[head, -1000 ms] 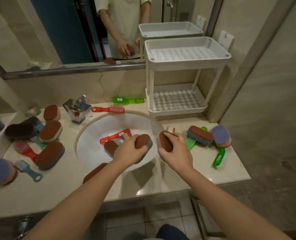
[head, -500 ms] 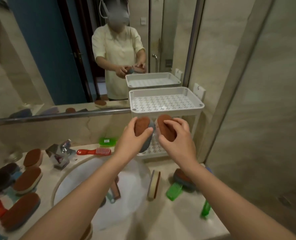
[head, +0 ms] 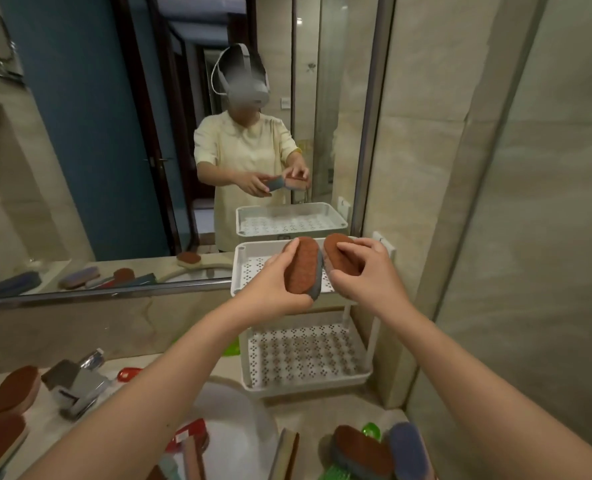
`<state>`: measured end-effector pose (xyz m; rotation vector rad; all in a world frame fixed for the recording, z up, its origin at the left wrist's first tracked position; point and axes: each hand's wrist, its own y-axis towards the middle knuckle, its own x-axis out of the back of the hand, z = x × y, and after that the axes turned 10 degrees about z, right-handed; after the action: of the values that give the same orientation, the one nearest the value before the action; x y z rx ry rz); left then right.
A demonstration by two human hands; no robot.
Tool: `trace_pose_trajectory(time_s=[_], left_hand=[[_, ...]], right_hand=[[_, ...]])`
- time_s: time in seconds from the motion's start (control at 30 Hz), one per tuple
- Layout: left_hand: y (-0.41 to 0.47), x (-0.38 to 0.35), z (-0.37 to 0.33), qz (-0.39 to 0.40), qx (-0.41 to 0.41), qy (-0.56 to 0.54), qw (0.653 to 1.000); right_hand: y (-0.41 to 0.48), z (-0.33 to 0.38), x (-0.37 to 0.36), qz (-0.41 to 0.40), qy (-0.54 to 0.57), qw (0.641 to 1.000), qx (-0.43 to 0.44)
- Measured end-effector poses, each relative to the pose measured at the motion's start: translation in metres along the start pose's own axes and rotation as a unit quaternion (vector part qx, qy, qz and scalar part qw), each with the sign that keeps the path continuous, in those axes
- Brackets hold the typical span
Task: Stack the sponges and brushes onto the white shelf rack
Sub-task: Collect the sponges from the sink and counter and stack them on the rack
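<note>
rust-brown scouring faces top two oval sponges, held up side by side over the top tier of the white shelf rack [head: 287, 388]. the rack stands on the table [head: 322, 408] against the mirror [head: 80, 150].

the left hand [head: 273, 289] has its grip curled round the left sponge [head: 303, 268], with the thumb along the near edge and fingers under the grey backing. the sponge's brown face tilts toward the camera. the right hand [head: 370, 282] pinches the right sponge [head: 336, 251] from above, fingertips on its brown face.

the two sponges nearly touch each other above the perforated top tray. it is not possible to tell whether either rests on the tray.

below the forearms are a white sink [head: 242, 431] and a chrome tap [head: 80, 386]. two brown sponges [head: 15, 389] lie at the far left. at the lower right are a brown-topped sponge [head: 362, 452], a blue-topped sponge [head: 408, 448] and a green brush [head: 370, 431].

the mirror shows a person in a pale yellow top holding the same two sponges.
</note>
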<state>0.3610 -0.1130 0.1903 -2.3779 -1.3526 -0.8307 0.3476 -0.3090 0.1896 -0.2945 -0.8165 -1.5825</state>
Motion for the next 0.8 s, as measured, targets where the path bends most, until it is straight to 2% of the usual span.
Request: trace_pose_trajectory(time_s=[0.17,0.47,0.63,0.8], left_hand=[[0.042,0.001,0.002,-0.021,0.062,-0.075,0.995],[0.110,-0.021,0.022,-0.056,0.103,-0.075,0.990],[0.132,-0.032,0.031,-0.071,0.117,0.037,0.990],[0.146,-0.037,0.039,-0.078,0.146,0.148,0.975]], right_hand=[[0.039,-0.020,0.000,0.024,-0.060,0.997,-0.031],[0.087,-0.056,-0.014,0.034,-0.147,0.988,-0.044],[0.101,-0.072,-0.015,0.027,-0.184,0.981,-0.056],[0.104,-0.077,-0.022,0.044,-0.224,0.972,-0.060]])
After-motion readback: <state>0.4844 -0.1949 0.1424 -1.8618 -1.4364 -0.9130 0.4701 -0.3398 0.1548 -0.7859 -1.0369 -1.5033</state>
